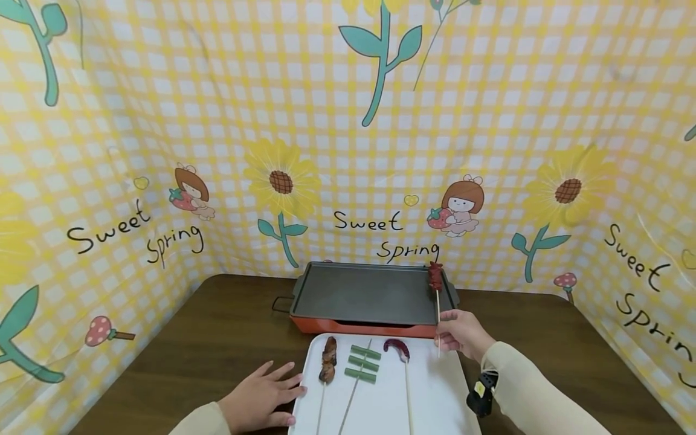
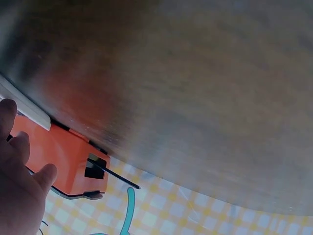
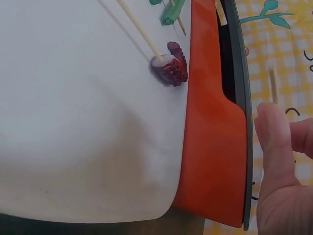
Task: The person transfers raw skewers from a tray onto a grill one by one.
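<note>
My right hand (image 1: 459, 332) pinches the wooden stick of a skewer of red meat (image 1: 435, 277) between thumb and fingers. The meat overlaps the right end of the dark plate of an orange electric griddle (image 1: 370, 296). In the right wrist view my right hand's thumb and a finger (image 3: 276, 147) show with a bit of stick above them. My left hand (image 1: 263, 396) lies with spread fingers at the left edge of a white tray (image 1: 435, 393). On the tray lie a browned meat skewer (image 1: 328, 359), a green vegetable skewer (image 1: 363, 365) and a purple octopus tentacle skewer (image 1: 398, 348).
The griddle stands right behind the tray on a dark wooden table (image 1: 179, 350). A wire handle (image 1: 280, 304) sticks out from its left side. Yellow checked cloth (image 1: 348, 157) hangs behind and at both sides.
</note>
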Motion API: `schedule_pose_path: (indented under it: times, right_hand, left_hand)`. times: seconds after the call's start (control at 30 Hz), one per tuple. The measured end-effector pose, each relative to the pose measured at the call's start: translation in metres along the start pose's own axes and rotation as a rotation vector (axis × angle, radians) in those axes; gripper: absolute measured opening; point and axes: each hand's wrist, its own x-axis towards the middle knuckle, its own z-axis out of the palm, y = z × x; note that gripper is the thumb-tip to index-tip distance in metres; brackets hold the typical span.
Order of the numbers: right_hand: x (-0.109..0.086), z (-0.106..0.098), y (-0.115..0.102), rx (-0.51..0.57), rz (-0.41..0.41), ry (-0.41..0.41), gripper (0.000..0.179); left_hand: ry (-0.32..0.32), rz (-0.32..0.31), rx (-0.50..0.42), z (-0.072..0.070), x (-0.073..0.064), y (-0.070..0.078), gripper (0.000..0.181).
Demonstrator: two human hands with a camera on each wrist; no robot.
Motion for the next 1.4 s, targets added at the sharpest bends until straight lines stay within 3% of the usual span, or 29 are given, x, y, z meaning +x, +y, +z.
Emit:
schedule_pose_path:
  times: [0.37, 0.7, 0.97, 1.23, 1.4]
  right_hand:
    - [-0.002, -0.003, -0.001, -0.015, 0.015, 0.002, 0.037]
    - [0.0, -0.005, -0.004, -0.04, -0.005, -0.02, 0.036]
    - [-0.001, -0.01, -0.007, -0.098, -0.055, -0.001, 0.037]
    - [-0.018, -0.018, -0.008, -0.191, -0.087, 0.011, 0.04]
    - [-0.04, -0.016, 0.001, -0.194, -0.057, -0.044, 0.034]
  left_hand:
    - [-0.013, 0.001, -0.011, 0.0, 0.0, 0.001, 0.06]
    - [-0.09, -0.045, -0.053, -0.005, 0.003, 0.001, 0.06]
    - [-0.068, -0.045, -0.032, -0.008, 0.003, 0.0, 0.059]
    - [-0.077, -0.065, -0.044, -0.007, 0.001, 0.0, 0.059]
    - [-0.091, -0.07, -0.038, -0.006, 0.001, 0.002, 0.058]
